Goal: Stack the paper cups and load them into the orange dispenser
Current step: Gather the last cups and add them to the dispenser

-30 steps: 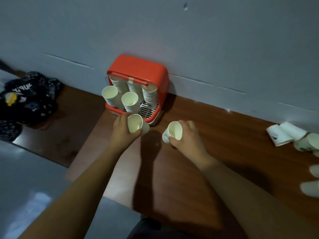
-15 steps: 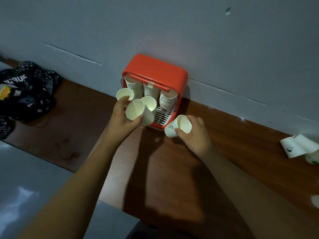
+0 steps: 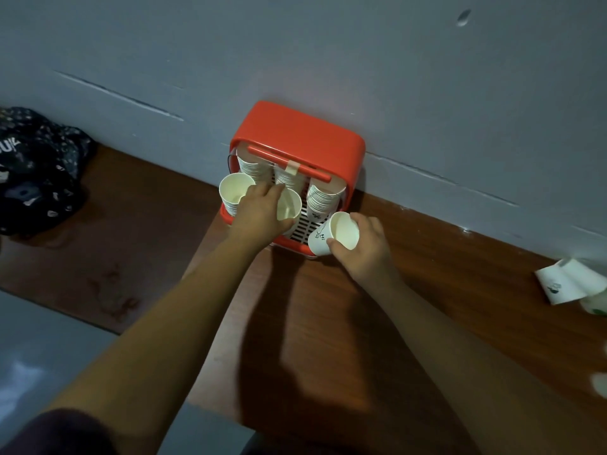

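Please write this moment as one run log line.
left hand: holds plain cup at orange dispenser, middle stack | right hand: holds printed cup before dispenser | loose cups: table, far right

The left hand (image 3: 259,213) has carried its cup (image 3: 289,205) into the orange dispenser (image 3: 295,133).

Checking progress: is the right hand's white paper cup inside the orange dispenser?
No; right hand grips white paper cup outside the orange dispenser.
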A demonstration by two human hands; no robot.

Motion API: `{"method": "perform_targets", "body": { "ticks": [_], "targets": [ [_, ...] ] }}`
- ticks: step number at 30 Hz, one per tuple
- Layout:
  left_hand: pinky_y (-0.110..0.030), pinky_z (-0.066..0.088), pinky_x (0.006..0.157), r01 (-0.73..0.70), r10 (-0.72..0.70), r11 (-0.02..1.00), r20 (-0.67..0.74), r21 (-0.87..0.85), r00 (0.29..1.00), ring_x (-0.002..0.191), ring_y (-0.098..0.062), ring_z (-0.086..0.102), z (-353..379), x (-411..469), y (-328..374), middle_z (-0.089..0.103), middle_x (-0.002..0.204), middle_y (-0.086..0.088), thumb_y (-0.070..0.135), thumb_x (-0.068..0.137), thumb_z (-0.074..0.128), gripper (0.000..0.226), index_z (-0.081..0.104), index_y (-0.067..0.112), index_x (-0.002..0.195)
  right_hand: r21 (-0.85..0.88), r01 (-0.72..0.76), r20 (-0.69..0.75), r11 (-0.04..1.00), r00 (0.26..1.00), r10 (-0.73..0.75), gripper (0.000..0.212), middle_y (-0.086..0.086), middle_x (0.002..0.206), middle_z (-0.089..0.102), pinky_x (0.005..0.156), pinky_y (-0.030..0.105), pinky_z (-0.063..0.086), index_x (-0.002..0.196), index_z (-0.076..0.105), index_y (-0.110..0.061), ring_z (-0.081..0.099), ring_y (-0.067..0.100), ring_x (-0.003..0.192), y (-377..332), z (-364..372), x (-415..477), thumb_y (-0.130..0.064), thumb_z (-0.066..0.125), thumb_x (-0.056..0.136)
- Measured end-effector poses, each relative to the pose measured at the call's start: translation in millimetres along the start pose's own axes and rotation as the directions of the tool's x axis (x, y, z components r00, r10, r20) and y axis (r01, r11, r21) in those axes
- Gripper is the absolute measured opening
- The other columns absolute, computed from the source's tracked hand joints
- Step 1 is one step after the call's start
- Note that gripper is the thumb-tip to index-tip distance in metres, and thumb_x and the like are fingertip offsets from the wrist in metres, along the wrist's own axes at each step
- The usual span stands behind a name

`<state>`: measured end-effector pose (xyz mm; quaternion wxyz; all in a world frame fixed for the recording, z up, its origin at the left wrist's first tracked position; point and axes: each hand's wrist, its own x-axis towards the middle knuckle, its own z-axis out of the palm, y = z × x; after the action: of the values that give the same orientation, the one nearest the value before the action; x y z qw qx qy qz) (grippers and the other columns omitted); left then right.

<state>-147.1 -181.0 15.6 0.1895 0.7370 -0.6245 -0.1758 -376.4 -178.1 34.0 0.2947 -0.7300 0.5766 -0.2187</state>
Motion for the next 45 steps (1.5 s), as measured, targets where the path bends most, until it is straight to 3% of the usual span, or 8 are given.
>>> {"method": "perform_targets", "body": {
  "ticks": [9, 14, 19, 26, 31, 38, 42, 45],
  "targets": [
    [-0.049, 0.045, 0.098, -0.121, 0.119, 0.99, 0.04, 0.071, 0.992, 0.117, -0.04, 0.052, 9.1, 10.8, -6.6, 0.056, 0.127, -0.021, 0.026, 0.069, 0.086, 0.077, 0.052, 0.0, 0.133, -0.038, 0.025, 0.007, 0.999, 1.0, -0.025, 0.065, 0.008, 0.123, 0.05, 0.087, 0.033, 0.049, 0.13, 0.052, -0.011, 0.053, 0.023, 0.108, -0.7, 30.5, 18.7, -0.03, 0.08, 0.074],
    [-0.049, 0.047, 0.086, -0.156, 0.162, 0.968, -0.012, 0.195, 0.987, 0.102, -0.041, 0.057, 4.8, 9.3, -15.2, 0.061, 0.114, -0.022, 0.022, 0.064, 0.086, 0.07, 0.057, -0.002, 0.122, -0.051, 0.037, -0.005, 0.998, 0.999, -0.037, 0.066, 0.009, 0.119, 0.051, 0.088, 0.04, 0.05, 0.127, 0.053, -0.007, 0.053, 0.024, 0.107, -0.5, 46.4, 25.1, -0.029, 0.082, 0.072],
    [-0.049, 0.041, 0.091, -0.14, 0.155, 0.962, -0.048, 0.234, 0.987, 0.107, -0.038, 0.055, 0.7, 11.5, -23.1, 0.061, 0.119, -0.017, 0.032, 0.071, 0.08, 0.068, 0.056, 0.002, 0.128, -0.139, 0.026, -0.038, 0.99, 0.999, -0.032, 0.066, 0.013, 0.116, 0.054, 0.089, 0.04, 0.048, 0.124, 0.055, -0.005, 0.053, 0.03, 0.107, -1.4, 59.0, 36.8, -0.031, 0.083, 0.07],
    [-0.049, 0.039, 0.095, -0.129, 0.149, 0.962, -0.065, 0.242, 0.987, 0.116, -0.037, 0.051, 6.6, 9.6, -30.1, 0.058, 0.127, -0.014, 0.037, 0.072, 0.076, 0.071, 0.054, 0.005, 0.131, -0.182, -0.042, 0.06, 0.982, 0.997, 0.054, 0.067, 0.013, 0.122, 0.05, 0.097, 0.037, 0.042, 0.128, 0.051, -0.005, 0.049, 0.029, 0.114, 8.4, 84.9, 42.3, -0.035, 0.08, 0.075],
    [-0.048, 0.036, 0.101, -0.098, 0.106, 0.987, -0.056, 0.125, 0.993, 0.127, -0.035, 0.047, 6.6, 8.1, -29.8, 0.052, 0.139, -0.013, 0.035, 0.074, 0.078, 0.077, 0.049, 0.006, 0.139, -0.192, -0.043, 0.075, 0.98, 0.995, 0.059, 0.068, 0.013, 0.127, 0.052, 0.099, 0.036, 0.039, 0.131, 0.05, -0.006, 0.049, 0.03, 0.119, 14.3, 93.5, 44.7, -0.034, 0.08, 0.076],
    [-0.046, 0.032, 0.108, -0.108, 0.115, 0.991, -0.086, 0.083, 0.99, 0.134, -0.031, 0.04, -1.3, -8.6, -19.3, 0.045, 0.146, -0.012, 0.042, 0.079, 0.067, 0.077, 0.043, 0.008, 0.144, -0.141, -0.048, 0.087, 0.989, 0.994, 0.06, 0.069, 0.012, 0.128, 0.051, 0.102, 0.038, 0.041, 0.135, 0.049, -0.009, 0.047, 0.029, 0.121, 15.7, 76.6, 33.6, -0.035, 0.077, 0.077],
    [-0.046, 0.038, 0.103, -0.052, 0.054, 0.998, -0.18, 0.02, 0.982, 0.123, -0.034, 0.044, 0.0, -44.7, -1.9, 0.051, 0.131, -0.019, 0.037, 0.083, 0.055, 0.058, 0.052, 0.003, 0.131, -0.17, -0.065, 0.055, 0.983, 0.996, 0.075, 0.061, 0.009, 0.134, 0.049, 0.103, 0.037, 0.043, 0.136, 0.048, -0.01, 0.046, 0.025, 0.126, 31.7, 34.2, 7.3, -0.043, 0.066, 0.087],
    [-0.05, 0.046, 0.093, -0.048, 0.05, 0.998, -0.05, 0.04, 0.998, 0.109, -0.039, 0.051, 27.5, -78.5, 12.4, 0.055, 0.118, -0.022, 0.03, 0.082, 0.058, 0.049, 0.058, 0.0, 0.121, -0.244, -0.117, 0.018, 0.963, 0.992, 0.125, 0.064, 0.009, 0.139, 0.047, 0.1, 0.035, 0.047, 0.141, 0.045, -0.01, 0.049, 0.023, 0.125, 62.2, -8.3, -30.6, -0.044, 0.063, 0.09]
  ]
}}
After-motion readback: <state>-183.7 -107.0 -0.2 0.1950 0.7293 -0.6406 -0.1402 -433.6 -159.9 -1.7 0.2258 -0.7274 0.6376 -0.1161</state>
